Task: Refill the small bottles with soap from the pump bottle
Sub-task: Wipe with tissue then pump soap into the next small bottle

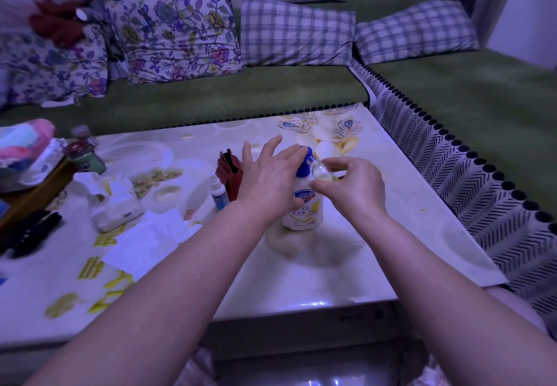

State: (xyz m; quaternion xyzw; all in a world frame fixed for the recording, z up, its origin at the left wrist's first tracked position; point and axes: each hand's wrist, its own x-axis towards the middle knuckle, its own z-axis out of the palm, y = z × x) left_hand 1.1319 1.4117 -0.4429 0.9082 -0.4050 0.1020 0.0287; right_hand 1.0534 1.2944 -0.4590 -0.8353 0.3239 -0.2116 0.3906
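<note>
**A:** So, we're at a glossy patterned table [391, 235] with a green sofa behind it, and we've got the pump bottle [304, 201] standing upright near the middle of the table. White body, blue pump head, yellow on the label.

**B:** Yep. Our left hand [268, 177] is lying over the blue pump top, palm on it, fingers spread wide and sticking out past the bottle rather than curled around anything.

**A:** And our right hand [352, 186] has the small bottle [322, 171] pinched between thumb and fingers, tilted so its mouth sits right against the pump nozzle. It's clear, and we see a bit of yellowish liquid inside.

**B:** Can we tell if soap is actually coming out?

**A:** Nope, too blurry at the nozzle.

**B:** There's a second small bottle [217, 192] standing upright just left of our left wrist, white with a blue label, next to a red wallet-looking thing [230, 171]. Further left we've got a tissue pack [116, 208] and some loose white paper [150, 241] lying flat.
</note>
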